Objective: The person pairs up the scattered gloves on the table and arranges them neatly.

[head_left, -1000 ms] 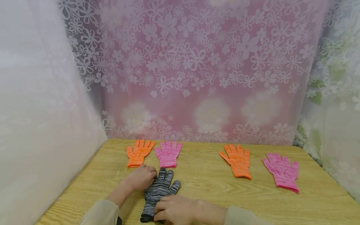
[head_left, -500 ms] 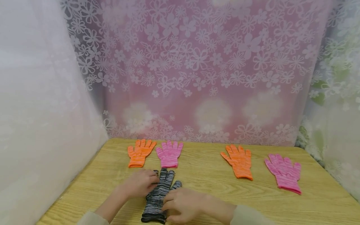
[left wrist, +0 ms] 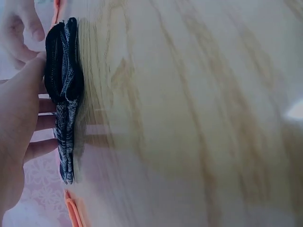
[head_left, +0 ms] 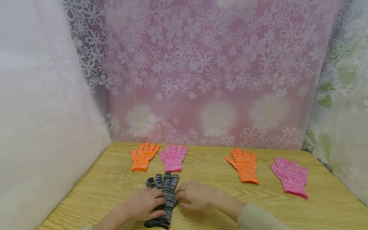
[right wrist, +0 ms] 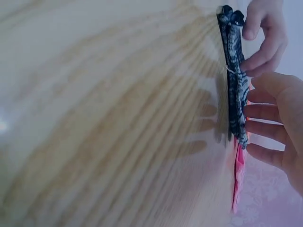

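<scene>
A grey-and-black striped knit glove [head_left: 167, 215] lies flat near the front of the wooden table, its cuff toward me. My left hand [head_left: 146, 203] rests over its palm with the fingers loosely extended. On the other side, my right hand [head_left: 197, 195] touches the thumb edge of the glove with relaxed fingertips. Seen edge-on in the left wrist view, the dark cuff of the glove [left wrist: 56, 66] shows more than one layer. In the right wrist view the fingers [right wrist: 265, 130] are spread against the glove [right wrist: 233, 61]. The glove's thumb is partly hidden.
Behind the striped glove lie an orange glove [head_left: 141, 158] and a pink glove [head_left: 173, 158], side by side. Farther right are another orange glove [head_left: 244, 166] and another pink one [head_left: 291, 176]. A floral curtain [head_left: 207, 80] hangs behind the table [head_left: 218, 207].
My left hand has moved back from the glove's fingers onto its palm, uncovering those fingers. My right hand has shifted forward from beside the cuff to the thumb, which now lies closer in.
</scene>
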Motion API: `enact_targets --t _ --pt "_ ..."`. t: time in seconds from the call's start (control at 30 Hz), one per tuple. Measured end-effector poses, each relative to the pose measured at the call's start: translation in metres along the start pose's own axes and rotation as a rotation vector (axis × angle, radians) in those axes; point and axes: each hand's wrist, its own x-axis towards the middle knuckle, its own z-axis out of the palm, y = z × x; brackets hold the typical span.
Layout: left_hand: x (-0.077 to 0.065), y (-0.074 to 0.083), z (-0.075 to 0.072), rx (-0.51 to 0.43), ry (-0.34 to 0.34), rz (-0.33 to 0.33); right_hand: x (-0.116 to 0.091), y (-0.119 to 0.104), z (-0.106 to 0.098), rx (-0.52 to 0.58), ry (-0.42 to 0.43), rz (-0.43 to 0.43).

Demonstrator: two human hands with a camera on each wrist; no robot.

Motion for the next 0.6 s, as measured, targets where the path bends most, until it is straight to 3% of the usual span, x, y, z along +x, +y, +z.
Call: enact_targets --t 0.23,0.6 --pt "-0.006 0.001 0.005 0.001 0.092 0.066 0.007 0.012 0.003 0.07 -0.027 0.146" --pt "-0.003 0.005 0.001 0.04 0.053 0.104 0.028 0.03 0.014 0.1 0.063 0.32"
